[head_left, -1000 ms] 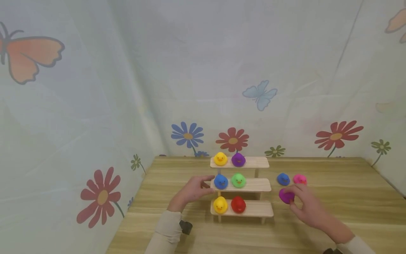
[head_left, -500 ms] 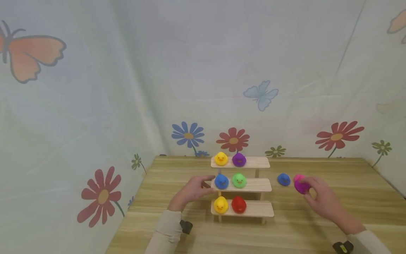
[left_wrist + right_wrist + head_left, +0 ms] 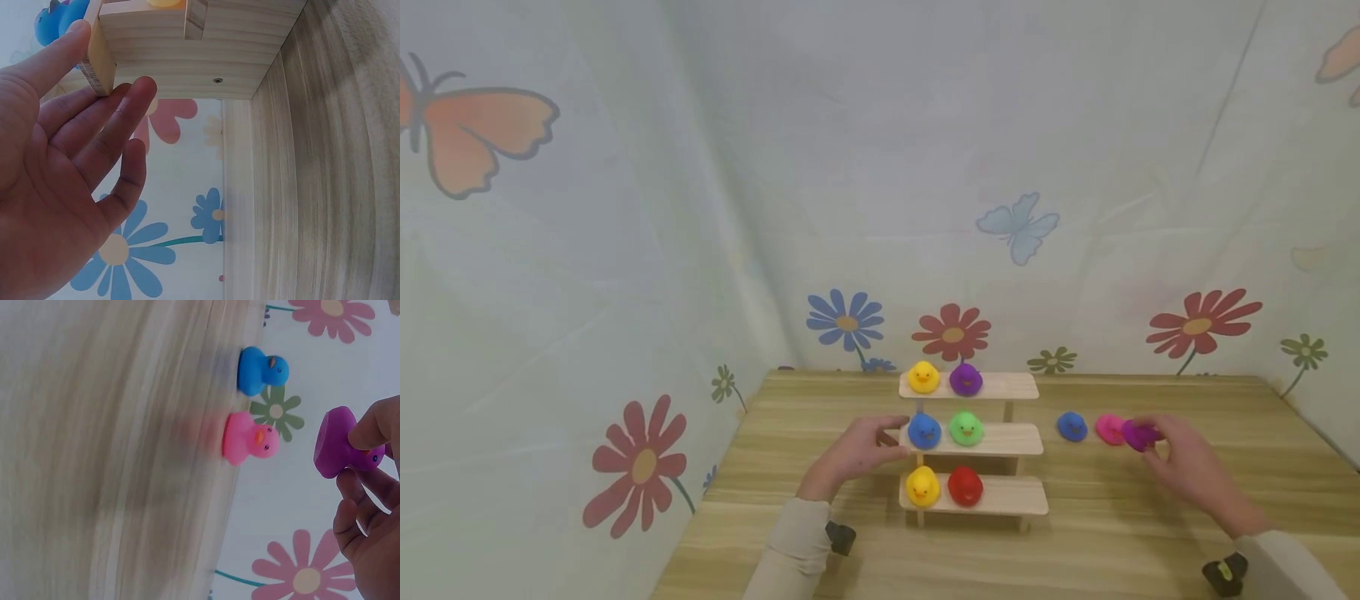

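Note:
My left hand (image 3: 856, 452) holds the left end of the middle board of a three-tier wooden shelf (image 3: 1011, 438), thumb on one edge and fingers on the other, as the left wrist view shows. Off to the right, my right hand (image 3: 1191, 471) pinches a purple rubber duck (image 3: 335, 442) above the table. A pink duck (image 3: 240, 439) and a blue duck (image 3: 253, 370) sit on the table to its left. On the shelf stand a yellow duck (image 3: 923, 377) and purple duck (image 3: 966, 380) on top, blue (image 3: 924, 432) and green (image 3: 966, 428) ones midway, yellow (image 3: 922, 487) and red (image 3: 966, 487) ones below.
The wood-grain table (image 3: 1120, 533) runs back to a pale curtain (image 3: 865, 167) printed with flowers and butterflies. Bare board shows on the right part of each tier. A dark wrist device (image 3: 1225, 575) sits at my right sleeve.
My right hand has carried the purple duck rightward, past the blue duck and in front of the pink one, to the pink duck's right. The left hand stays at the shelf.

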`<state>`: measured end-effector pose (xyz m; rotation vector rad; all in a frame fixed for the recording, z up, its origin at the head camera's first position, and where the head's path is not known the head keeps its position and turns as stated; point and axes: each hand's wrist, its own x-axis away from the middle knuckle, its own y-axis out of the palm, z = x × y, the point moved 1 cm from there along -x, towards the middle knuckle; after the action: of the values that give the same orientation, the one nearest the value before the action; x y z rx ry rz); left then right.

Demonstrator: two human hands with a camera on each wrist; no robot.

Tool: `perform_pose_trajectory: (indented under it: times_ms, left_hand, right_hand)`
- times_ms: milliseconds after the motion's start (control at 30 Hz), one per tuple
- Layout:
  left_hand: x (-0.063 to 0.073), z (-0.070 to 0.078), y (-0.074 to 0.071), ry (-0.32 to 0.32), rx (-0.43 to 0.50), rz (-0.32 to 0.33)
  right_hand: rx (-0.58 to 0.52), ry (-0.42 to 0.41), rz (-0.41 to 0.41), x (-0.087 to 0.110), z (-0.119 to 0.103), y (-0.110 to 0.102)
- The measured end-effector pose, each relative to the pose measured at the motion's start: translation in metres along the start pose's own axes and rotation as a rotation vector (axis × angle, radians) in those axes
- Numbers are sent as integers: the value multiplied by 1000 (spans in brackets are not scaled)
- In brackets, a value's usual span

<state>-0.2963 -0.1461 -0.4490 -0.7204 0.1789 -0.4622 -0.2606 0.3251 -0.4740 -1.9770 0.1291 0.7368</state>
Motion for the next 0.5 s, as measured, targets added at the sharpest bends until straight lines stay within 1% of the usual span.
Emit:
perform_pose_trajectory:
  times_ms: [267,400,500]
  left_hand:
    - [1,3,0,-24,-10,0]
    - [0,3,0,-18,-14,1]
    - [1,2,0,-16,-11,1]
  right_hand:
    - [1,75,-33,0,26,0]
    - [9,86,-37,-1,36,0]
    - [5,113,-64,-3,39,-1]
